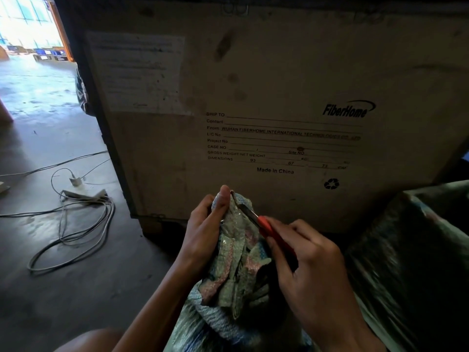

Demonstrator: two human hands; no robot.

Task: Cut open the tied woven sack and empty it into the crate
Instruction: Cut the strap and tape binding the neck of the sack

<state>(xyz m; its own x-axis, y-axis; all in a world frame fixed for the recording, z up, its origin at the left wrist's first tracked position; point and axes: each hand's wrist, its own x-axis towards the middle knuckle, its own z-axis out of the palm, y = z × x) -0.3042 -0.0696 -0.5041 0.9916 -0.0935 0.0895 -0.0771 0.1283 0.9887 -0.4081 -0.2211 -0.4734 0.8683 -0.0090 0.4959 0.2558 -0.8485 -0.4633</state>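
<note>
1. Nearest, low centre, the woven sack lifts its bunched neck between both hands, just in front of the crate.
2. Far left, cables sprawl on the floor.
3. Next, the left hand grips the neck, thumb up.
4. Centre, the red-handled cutter lays its blade at the neck's top.
5. Beside it, the right hand wraps round the handle.
6. Right edge, a dark sack.

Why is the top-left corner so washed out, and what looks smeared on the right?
Head view: daylight through the doorway is overexposed; the crate face sits in dim shade, its left edge slanted by the wide lens; the dark bag at right is smeared by blur; the woven sack and red cutter are fairly sharp.
</note>
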